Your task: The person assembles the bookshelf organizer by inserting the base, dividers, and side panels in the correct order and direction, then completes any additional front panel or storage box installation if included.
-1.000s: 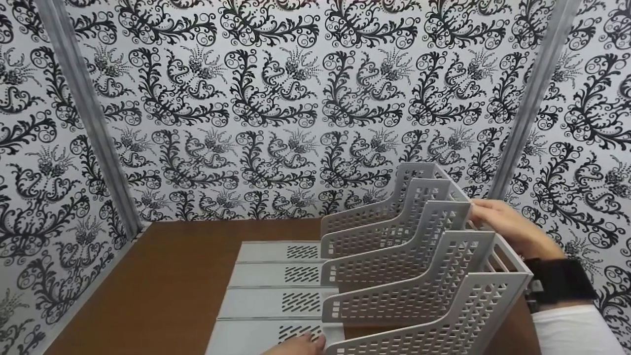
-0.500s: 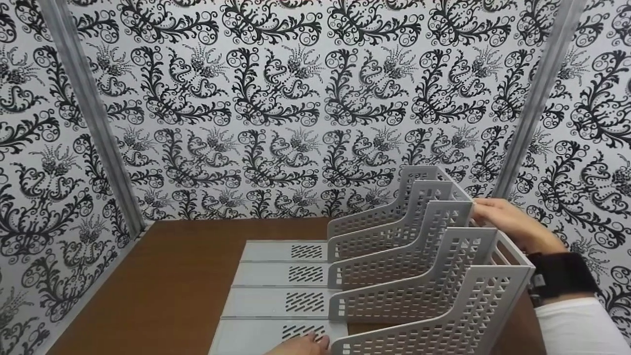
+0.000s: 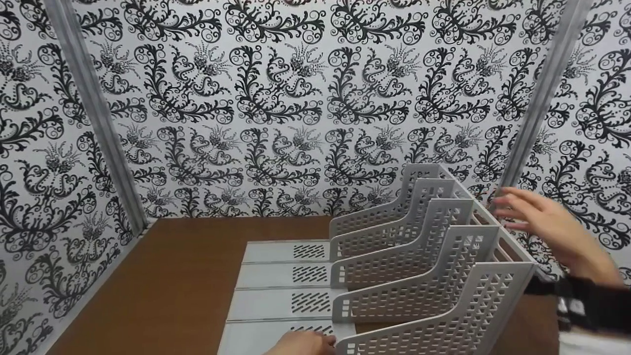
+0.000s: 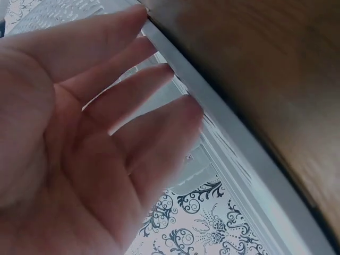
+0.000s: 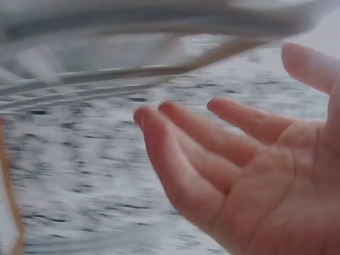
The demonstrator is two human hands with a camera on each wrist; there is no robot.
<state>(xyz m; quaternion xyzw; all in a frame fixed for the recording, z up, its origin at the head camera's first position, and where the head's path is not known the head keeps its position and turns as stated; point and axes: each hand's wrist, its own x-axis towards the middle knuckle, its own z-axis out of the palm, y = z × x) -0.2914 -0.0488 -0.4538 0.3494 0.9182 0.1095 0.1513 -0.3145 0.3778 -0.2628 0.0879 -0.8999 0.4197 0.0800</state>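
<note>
A light grey plastic file organizer (image 3: 441,325) with several perforated dividers stands on the right of the table. Grey flat panels (image 3: 266,303) with slanted slots lie at its front, running left. My left hand (image 3: 305,343) is at the nearest panel, beside the organizer's front corner. In the left wrist view the left hand's loosely bent fingers rest along a pale panel edge (image 4: 228,125). My right hand (image 3: 557,224) is apart from the organizer's tall back, fingers spread. The right wrist view shows this right hand (image 5: 255,175) with its palm bare, below a blurred grey part of the organizer (image 5: 133,26).
The brown table (image 3: 162,286) extends left of the panels. Patterned black-and-white wall panels (image 3: 276,108) enclose the back and both sides, joined by grey corner posts (image 3: 101,121). A dark band (image 3: 586,303) is on the right wrist.
My right hand has let go of the organizer's back edge and moved off to the right. My left hand stays at the nearest panel, and the organizer shows slightly further right in view.
</note>
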